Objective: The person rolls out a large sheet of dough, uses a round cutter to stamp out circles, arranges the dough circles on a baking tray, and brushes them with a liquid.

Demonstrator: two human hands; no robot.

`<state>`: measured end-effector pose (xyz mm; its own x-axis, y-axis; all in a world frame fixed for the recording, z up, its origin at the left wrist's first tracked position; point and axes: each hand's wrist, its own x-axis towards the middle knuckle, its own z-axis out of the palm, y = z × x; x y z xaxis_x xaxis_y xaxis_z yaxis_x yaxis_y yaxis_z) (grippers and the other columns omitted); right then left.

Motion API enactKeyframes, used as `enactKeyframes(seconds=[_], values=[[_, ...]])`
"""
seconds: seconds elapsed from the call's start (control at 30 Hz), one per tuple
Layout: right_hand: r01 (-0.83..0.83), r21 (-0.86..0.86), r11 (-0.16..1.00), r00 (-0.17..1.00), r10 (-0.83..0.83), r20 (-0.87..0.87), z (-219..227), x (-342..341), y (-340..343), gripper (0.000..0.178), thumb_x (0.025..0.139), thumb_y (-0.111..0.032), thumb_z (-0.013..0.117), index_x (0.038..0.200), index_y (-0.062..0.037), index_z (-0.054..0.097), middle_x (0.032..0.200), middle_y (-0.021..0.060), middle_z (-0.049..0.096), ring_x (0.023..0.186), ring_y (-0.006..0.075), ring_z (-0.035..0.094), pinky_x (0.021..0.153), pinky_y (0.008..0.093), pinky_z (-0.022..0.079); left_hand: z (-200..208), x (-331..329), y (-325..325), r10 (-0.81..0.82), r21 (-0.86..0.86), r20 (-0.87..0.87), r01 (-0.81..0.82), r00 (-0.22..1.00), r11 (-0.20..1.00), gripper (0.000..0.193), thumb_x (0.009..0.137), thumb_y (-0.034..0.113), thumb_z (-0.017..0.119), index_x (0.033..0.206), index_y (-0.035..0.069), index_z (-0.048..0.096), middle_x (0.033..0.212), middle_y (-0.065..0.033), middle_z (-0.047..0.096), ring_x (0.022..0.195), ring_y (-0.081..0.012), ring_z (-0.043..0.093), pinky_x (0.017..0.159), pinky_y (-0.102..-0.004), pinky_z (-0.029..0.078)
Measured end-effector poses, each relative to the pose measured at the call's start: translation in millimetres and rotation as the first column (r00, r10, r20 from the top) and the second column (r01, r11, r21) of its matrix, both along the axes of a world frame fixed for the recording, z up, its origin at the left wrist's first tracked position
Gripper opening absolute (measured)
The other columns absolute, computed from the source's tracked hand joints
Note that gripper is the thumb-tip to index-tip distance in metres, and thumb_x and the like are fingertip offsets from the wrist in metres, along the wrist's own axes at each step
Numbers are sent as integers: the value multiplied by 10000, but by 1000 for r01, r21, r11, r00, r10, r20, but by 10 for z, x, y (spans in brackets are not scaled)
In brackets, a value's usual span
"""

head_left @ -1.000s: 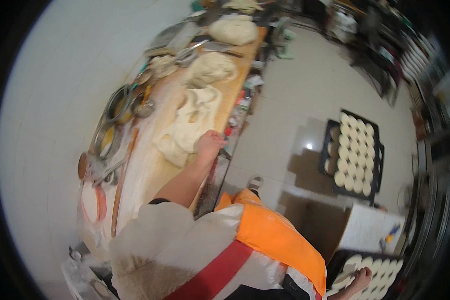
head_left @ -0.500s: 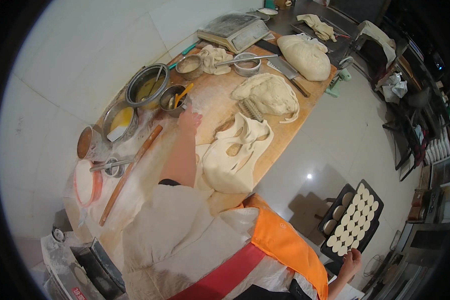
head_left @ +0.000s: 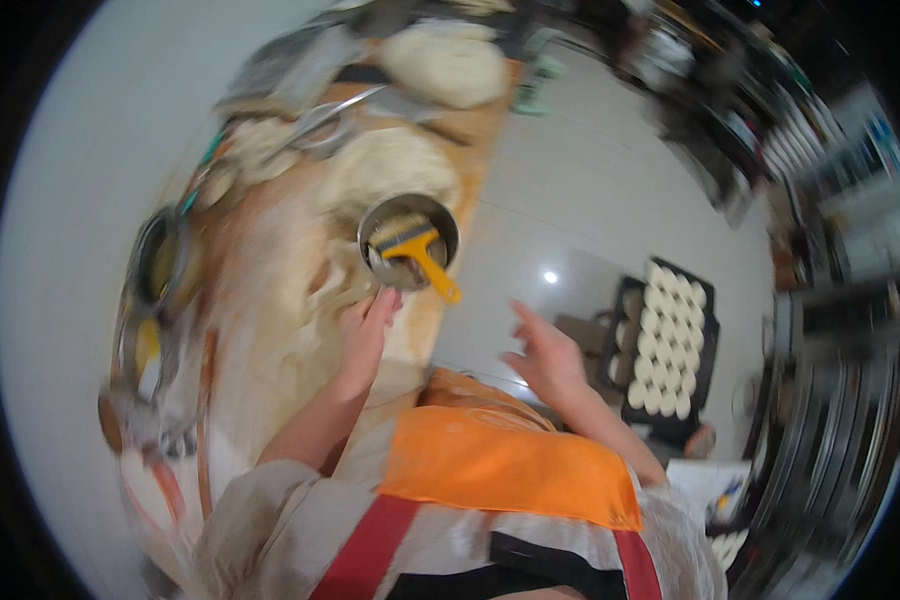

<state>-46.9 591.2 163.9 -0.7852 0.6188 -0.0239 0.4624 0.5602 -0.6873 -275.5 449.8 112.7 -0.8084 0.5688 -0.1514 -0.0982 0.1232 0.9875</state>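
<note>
- A metal bowl (head_left: 408, 240) sits on the wooden table (head_left: 470, 135), with a brush (head_left: 417, 252) in it.
- The left hand (head_left: 363, 335) touches the bowl's near rim.
- The right hand (head_left: 545, 360) hangs right of the table.
- A tray of dough rounds (head_left: 667, 345) lies further right, on the floor.

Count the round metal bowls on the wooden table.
3 can be made out, though blur may hide others: the round metal bowl holding a yellow-handled brush by the left hand, and two round metal bowls at the table's left edge.
</note>
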Motion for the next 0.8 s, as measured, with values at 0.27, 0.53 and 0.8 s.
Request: enactKeyframes(seconds=[0.27, 0.53, 0.8], values=[[385, 370, 845, 898, -251, -362, 10, 1056, 165, 242, 746, -218, 755, 906, -73, 643, 740, 68, 580, 673, 266, 591, 573, 375, 483, 110, 1283, 769, -719, -387, -472, 614, 510, 688, 332, 787, 229, 707, 638, -6, 527, 603, -130, 492, 579, -278, 488, 643, -389, 423], [908, -243, 340, 173, -835, -522, -62, 3114, -825, 141, 830, -158, 681, 847, -22, 648, 774, 81, 629, 665, 183, 632, 605, 274, 497, 493, 3098, 1257, -754, -365, -652, 904, -79, 221, 290, 769, 220, 725, 679, -14, 578, 589, -160, 516, 587, -375, 472, 918, -470, 443], [514, -858, 18, -788, -386, -480, -77, 5307, -2698, 186, 904, -192, 617, 927, -9, 595, 810, 91, 631, 611, 158, 637, 519, 253, 529, 417, 4541, 934, -979, -265, -161, 961, -124, -78, 266, 869, 225, 626, 750, -11, 646, 634, -76, 604, 606, -144, 512, 706, -305, 442]])
